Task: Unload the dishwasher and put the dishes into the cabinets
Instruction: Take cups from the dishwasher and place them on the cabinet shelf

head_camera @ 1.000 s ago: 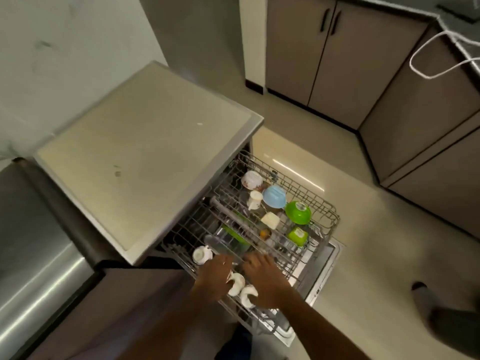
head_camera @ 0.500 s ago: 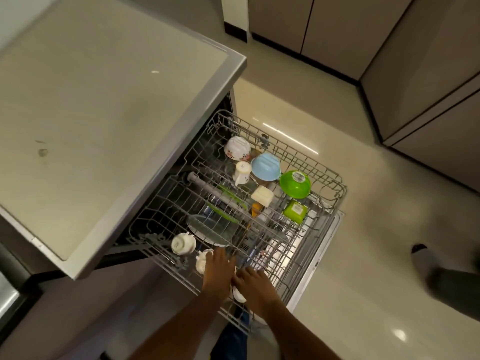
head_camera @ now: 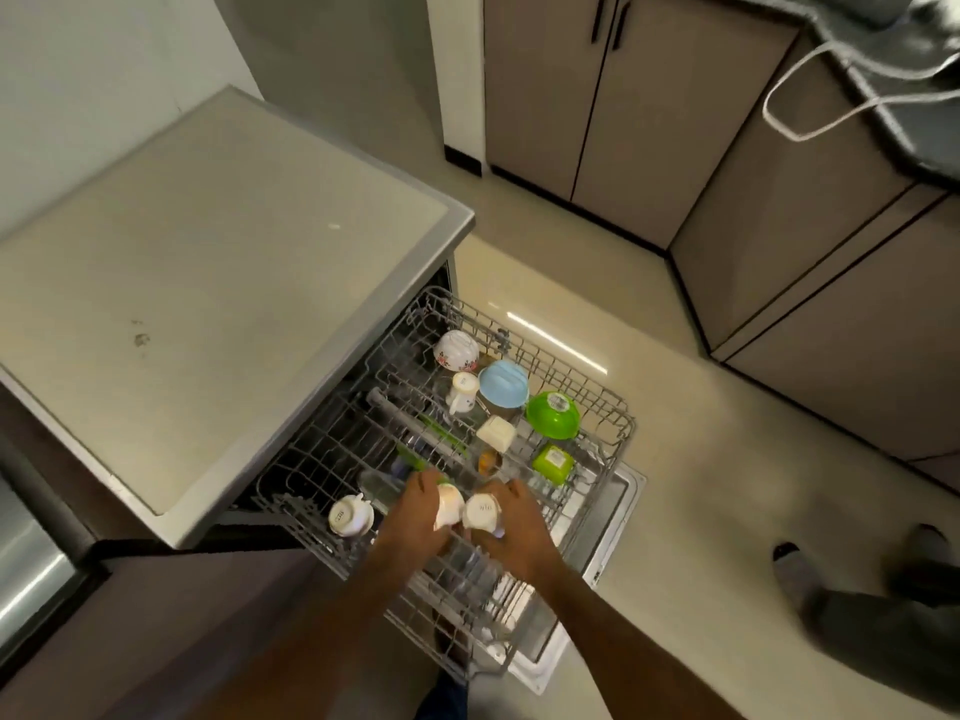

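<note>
The dishwasher's upper wire rack (head_camera: 621, 433) is pulled out over the open door. My left hand (head_camera: 415, 517) grips a white cup (head_camera: 448, 506) just above the rack's near part. Beside it, my right hand (head_camera: 519, 527) grips a second white cup (head_camera: 480, 513), held bottom up. A third white cup (head_camera: 349, 516) sits upside down in the rack to the left. Farther back lie a floral bowl (head_camera: 457, 350), a white mug (head_camera: 464, 391), a blue bowl (head_camera: 503, 384), a green bowl (head_camera: 553, 414), a cream box (head_camera: 496, 433) and a green box (head_camera: 552, 462).
A beige countertop (head_camera: 208, 283) overhangs the dishwasher on the left. Brown cabinets with black handles (head_camera: 608, 23) line the back and right. A white cord (head_camera: 810, 96) hangs off the grey counter. Another person's feet (head_camera: 857, 579) stand on the floor at right.
Both hands have closed round a white cup each and lifted them off the rack's near edge. The camera has tilted back up.
</note>
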Motion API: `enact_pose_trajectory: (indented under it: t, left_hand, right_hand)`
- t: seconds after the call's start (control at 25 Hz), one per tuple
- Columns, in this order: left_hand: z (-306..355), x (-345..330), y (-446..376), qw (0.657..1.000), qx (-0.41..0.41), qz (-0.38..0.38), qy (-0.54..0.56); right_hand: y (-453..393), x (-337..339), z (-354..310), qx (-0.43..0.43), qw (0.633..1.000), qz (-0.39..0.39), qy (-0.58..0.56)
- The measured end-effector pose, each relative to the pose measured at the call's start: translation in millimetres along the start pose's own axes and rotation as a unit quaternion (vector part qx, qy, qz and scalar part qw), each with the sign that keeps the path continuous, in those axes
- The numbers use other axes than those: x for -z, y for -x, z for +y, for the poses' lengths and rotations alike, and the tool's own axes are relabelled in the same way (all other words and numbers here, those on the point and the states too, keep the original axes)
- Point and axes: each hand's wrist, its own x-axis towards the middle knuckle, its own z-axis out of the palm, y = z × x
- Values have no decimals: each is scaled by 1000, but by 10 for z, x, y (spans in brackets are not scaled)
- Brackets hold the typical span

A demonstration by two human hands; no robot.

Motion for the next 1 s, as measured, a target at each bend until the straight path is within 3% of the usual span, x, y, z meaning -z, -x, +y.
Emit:
enact_pose_trajectory:
  t: [0.08,0.2,0.4,0.56,0.8,1.0]
  left_hand:
    - [137,568,-19,989,15,62,133]
    - [451,1542,108,955,-4,198,220]
    - [1022,3308,1032,908,-57,348,226]
    - [1247,4346,2115,896,-41,401,186]
    - [1023,4958,3989,849,-46,502,157]
    - [349,5282,5458,825,10,549,135]
  right_hand:
    - [-148,488,-384,48,996,80,2]
    - [-228,1258,-1133,74,980,181,-27]
    - [210,2427,-2799,185,947,258,-42]
    - [828,2905,-4022,292,913,282,-35]
    - [2088,2712,-5445,413,872,232,-126]
    - [2669,2064,-6530,483,845,127,-192]
